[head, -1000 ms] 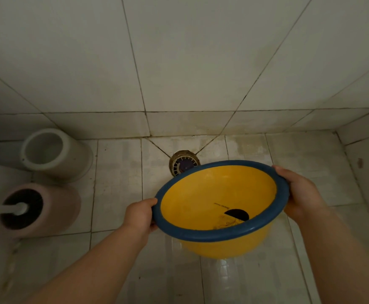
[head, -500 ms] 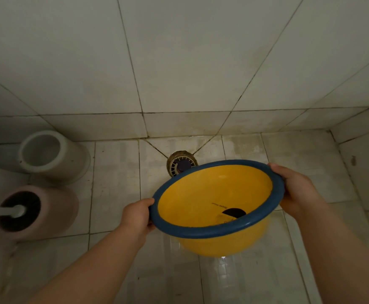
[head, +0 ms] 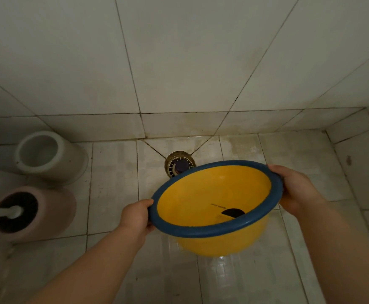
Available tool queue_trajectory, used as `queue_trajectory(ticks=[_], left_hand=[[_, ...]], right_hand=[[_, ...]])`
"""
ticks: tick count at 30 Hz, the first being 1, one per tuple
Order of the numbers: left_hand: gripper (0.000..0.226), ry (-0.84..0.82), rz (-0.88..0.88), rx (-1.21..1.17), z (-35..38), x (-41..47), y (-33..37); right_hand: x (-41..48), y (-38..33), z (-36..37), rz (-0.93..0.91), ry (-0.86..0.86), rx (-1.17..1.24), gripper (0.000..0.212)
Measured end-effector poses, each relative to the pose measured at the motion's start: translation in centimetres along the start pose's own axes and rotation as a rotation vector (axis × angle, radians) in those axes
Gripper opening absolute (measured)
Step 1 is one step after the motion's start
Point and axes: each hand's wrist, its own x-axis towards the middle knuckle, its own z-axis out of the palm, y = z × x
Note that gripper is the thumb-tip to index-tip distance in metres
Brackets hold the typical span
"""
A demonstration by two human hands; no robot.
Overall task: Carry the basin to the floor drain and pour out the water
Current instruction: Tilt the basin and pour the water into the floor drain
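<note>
A yellow basin [head: 203, 200] with a blue rim hangs in the air above the tiled floor, tilted away from me so I look into it. My left hand [head: 136, 216] grips the rim at its near left. My right hand [head: 295, 189] grips the rim at its far right. I cannot make out water inside; only a dark label shows low on the inner wall. The round floor drain [head: 178, 164] sits at the foot of the wall, just beyond the basin's far rim and partly hidden by it.
A white pot-shaped holder [head: 47, 159] stands at the left by the wall. In front of it a pink holder [head: 47, 213] carries a toilet brush with a white handle [head: 1, 212]. Tiled walls close the back and right. The floor tiles below the basin look wet.
The basin and both hands have stayed almost in place over the drain, shifting only slightly to the left in the view. The tilt looks the same.
</note>
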Motion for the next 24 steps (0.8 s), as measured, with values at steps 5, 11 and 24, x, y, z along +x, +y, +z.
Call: queue_trajectory(ticks=[5, 11, 24], left_hand=[[0.02, 0.013, -0.003, 0.019, -0.03, 0.14, -0.13], [0.022, 0.019, -0.007, 0.027, 0.07, 0.43, -0.29], [0.018, 0.01, -0.02, 0.033, 0.06, 0.92, -0.58]], right_hand=[[-0.01, -0.23, 0.21, -0.008, 0.002, -0.016, 0.041], [0.4, -0.44, 0.3, -0.02, -0.007, -0.029, 0.04], [0.96, -0.91, 0.21, -0.022, 0.008, -0.06, 0.036]])
